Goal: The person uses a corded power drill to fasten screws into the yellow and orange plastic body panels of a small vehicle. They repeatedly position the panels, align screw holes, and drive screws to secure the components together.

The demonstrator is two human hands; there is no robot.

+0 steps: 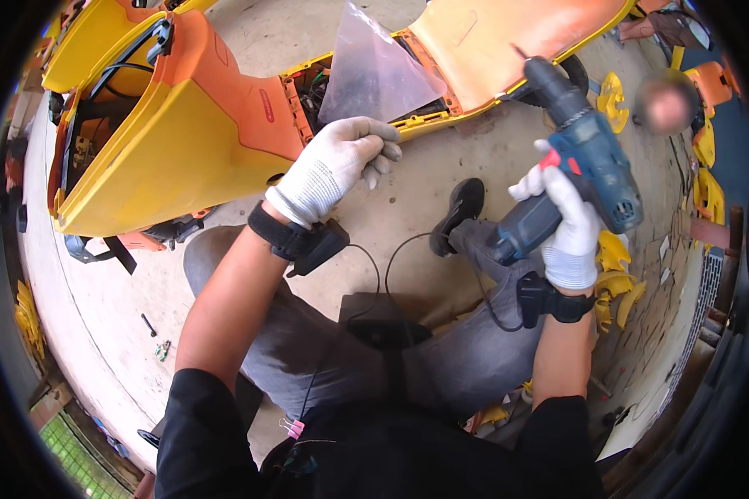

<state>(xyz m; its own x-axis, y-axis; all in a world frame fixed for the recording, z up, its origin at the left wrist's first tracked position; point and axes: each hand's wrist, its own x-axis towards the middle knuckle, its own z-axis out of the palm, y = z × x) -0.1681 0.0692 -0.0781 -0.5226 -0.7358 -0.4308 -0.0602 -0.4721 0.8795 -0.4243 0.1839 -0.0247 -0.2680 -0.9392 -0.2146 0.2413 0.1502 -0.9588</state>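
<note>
My right hand, in a white knit glove, grips a dark blue cordless drill by its handle. The drill tilts up and away, its bit pointing toward the orange panel. My left hand, gloved too, has its fingers curled together in front of the yellow and orange scooter-like body. Whatever those fingers may pinch is hidden. Just beyond them, a clear plastic bag lies over the open middle section, where dark wiring shows. A wide orange panel extends from that section to the right.
Yellow plastic pieces lie on the floor at right, near another person. My shoe rests between the drill and the body. Cables run from the wrist straps on both arms. A small dark rod lies on the floor at left.
</note>
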